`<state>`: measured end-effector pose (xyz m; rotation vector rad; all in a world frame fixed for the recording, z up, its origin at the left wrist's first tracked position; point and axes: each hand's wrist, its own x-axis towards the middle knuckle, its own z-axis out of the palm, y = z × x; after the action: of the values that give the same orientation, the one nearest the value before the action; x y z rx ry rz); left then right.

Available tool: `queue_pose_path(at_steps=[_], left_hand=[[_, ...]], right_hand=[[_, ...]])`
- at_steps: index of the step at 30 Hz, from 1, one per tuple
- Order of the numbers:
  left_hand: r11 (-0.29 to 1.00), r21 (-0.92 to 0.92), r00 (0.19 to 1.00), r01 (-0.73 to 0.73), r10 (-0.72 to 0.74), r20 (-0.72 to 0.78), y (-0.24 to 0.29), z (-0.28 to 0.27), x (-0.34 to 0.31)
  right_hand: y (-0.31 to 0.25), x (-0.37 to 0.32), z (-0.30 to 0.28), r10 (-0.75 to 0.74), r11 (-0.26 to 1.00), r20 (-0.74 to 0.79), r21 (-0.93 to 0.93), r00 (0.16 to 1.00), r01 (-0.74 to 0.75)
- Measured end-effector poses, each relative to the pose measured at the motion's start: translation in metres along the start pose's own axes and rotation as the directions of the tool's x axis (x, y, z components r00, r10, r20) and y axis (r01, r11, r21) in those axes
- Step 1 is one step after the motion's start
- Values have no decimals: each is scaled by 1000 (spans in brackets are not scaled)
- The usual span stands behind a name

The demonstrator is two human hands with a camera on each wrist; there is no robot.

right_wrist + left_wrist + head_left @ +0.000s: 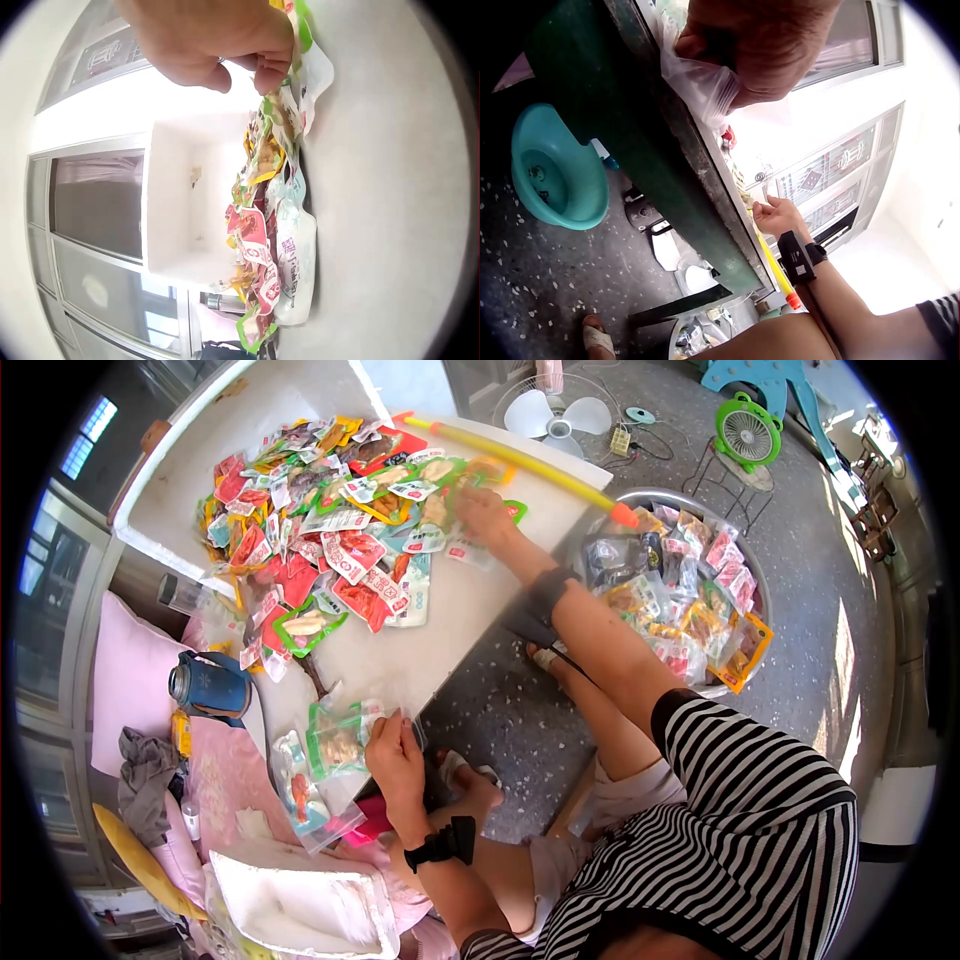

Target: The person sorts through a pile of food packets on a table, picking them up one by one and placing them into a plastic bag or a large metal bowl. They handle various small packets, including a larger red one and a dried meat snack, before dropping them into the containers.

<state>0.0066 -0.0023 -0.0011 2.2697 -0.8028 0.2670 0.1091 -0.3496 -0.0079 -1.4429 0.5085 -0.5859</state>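
Observation:
My left hand (397, 760) grips the edge of a clear zip bag (705, 86) at the near corner of the white table (450, 630). A green-edged snack packet (335, 745) shows by its fingers. My right hand (485, 520), blurred in the head view, is at the right end of a heap of snack packets (320, 530). In the right wrist view its bent fingertips are right at a green-edged packet (304, 34); I cannot tell whether they pinch it. A pale blue packet (300, 785) lies beside the zip bag at the table's edge.
A white foam box (150, 510) lies behind the heap. A yellow stick with orange ends (520, 460) lies along the table's far side. On the floor, a metal basin (765, 585) holds more packets. A blue jug (215, 685) stands left; another foam box (300, 905) is near.

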Motion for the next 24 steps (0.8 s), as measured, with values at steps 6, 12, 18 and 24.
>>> queue_pose_path(at_steps=[6,12,18,24], left_hand=[[996,40,989,77,-72,-126,2,-3,-2],[990,-27,933,138,-140,-331,1,-7,-3],[991,-74,911,108,-129,-393,3,-5,-5],[980,160,906,116,-38,-421,7,-8,-9]], right_hand=[[-46,-31,-10,-743,655,-118,-334,659,678],[-45,-77,-14,-131,963,466,269,875,1],[-40,-149,28,35,966,827,115,561,-230],[-58,-187,61,235,972,757,-185,610,-146]])
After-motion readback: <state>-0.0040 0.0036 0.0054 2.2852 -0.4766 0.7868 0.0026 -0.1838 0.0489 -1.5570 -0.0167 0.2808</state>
